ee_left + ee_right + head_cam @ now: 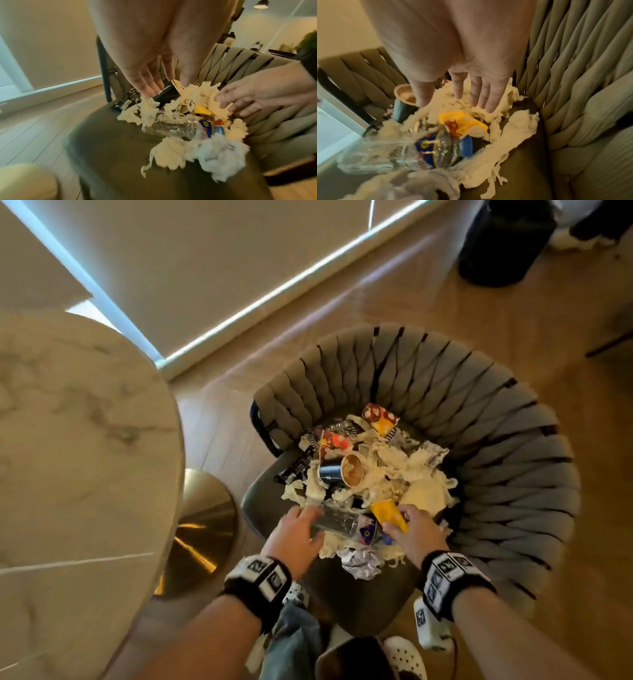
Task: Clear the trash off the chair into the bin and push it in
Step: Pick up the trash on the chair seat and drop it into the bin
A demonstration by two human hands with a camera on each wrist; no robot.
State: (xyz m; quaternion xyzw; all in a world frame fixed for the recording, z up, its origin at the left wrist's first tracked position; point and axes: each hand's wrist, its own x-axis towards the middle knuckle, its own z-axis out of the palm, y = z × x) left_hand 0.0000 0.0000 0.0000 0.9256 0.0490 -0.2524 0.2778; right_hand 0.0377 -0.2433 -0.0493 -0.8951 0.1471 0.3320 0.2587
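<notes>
A heap of trash lies on the grey woven chair [486, 419]: crumpled tissues [397, 470], a dark paper cup [342, 470] on its side, snack wrappers [380, 416], a clear plastic bottle [337, 523] and a yellow wrapper [388, 513]. My left hand [301, 522] hovers over the bottle's left end, fingers spread and straight [150, 86]. My right hand [407, 518] reaches over the yellow wrapper [462, 121], its straight fingers [481, 100] just above the tissues [505, 129]. Neither hand holds anything. The bottle [180, 125] [423, 148] lies at the front of the pile.
A black bin [503, 241] stands on the wooden floor at the far right, beyond the chair. A round marble table [75, 440] with a gold base [205, 529] is close on the left. The wall skirting [274, 292] runs behind.
</notes>
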